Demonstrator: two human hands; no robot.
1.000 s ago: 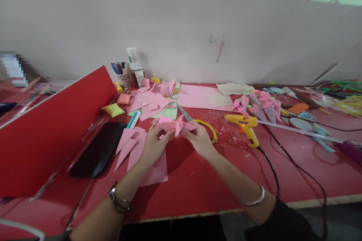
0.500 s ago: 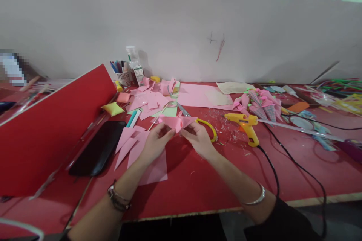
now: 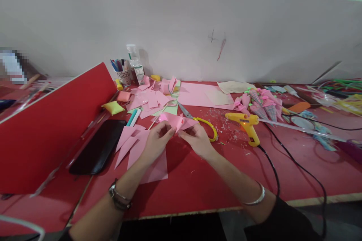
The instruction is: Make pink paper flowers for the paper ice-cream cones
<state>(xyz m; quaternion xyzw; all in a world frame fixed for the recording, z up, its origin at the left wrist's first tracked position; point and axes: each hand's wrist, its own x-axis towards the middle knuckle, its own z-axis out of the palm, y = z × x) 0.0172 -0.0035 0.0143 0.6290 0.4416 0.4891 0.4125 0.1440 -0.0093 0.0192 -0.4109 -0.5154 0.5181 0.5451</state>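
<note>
Between my two hands, above the red table [image 3: 215,180], is a folded piece of pink paper [image 3: 177,120]. My left hand [image 3: 158,139] is closed on its left side, thumb toward the middle fold. On its right side my right hand [image 3: 198,140] pinches the paper too. Just beyond my right hand lie scissors [image 3: 207,125] with yellow handles, their blades pointing away to the left. Pink paper pieces [image 3: 127,147] and a larger pink sheet [image 3: 155,167] lie under and beside my left forearm.
A yellow glue gun [image 3: 247,124] with a lit orange light rests right, its black cord [image 3: 273,167] running to the table edge. Pink cones [image 3: 263,103] are heaped behind it. Left are a black phone [image 3: 97,147], markers [image 3: 134,117] and a leaning red board [image 3: 56,131].
The folded pink paper has changed shape and tilt between my fingers, its left part now raised. More of the scissors shows behind it. Both hands stay in nearly the same place.
</note>
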